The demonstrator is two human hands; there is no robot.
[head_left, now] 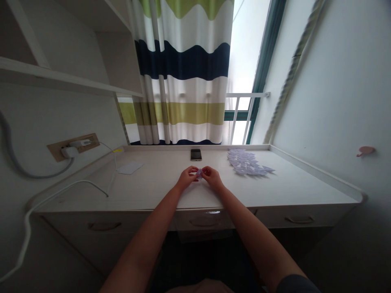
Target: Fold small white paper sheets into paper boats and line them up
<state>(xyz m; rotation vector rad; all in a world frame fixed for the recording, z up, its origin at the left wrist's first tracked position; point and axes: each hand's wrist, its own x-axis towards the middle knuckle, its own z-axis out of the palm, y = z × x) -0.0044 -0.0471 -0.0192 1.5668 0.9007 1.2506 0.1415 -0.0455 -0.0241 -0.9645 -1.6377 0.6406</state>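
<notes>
Between my two hands is a small piece of folded pale paper [199,174], pinched from both sides just above the desk. My left hand [187,177] is closed on its left side, thumb and fingers together. My right hand [211,176] grips the right side with its fingertips. The fingers cover much of the paper, so its exact shape is hard to make out. To the right lies a spread pile of pale folded paper pieces [247,162], many of them pointed. A flat stack of pale paper sheets [130,167] rests on the left part of the desk.
A dark phone [196,154] lies behind my hands on the white desk [165,195]. White cables [91,182] run from a wall socket [73,146] across the desk's left side. A striped curtain [183,89] hangs behind, and drawers [104,224] sit below the front edge.
</notes>
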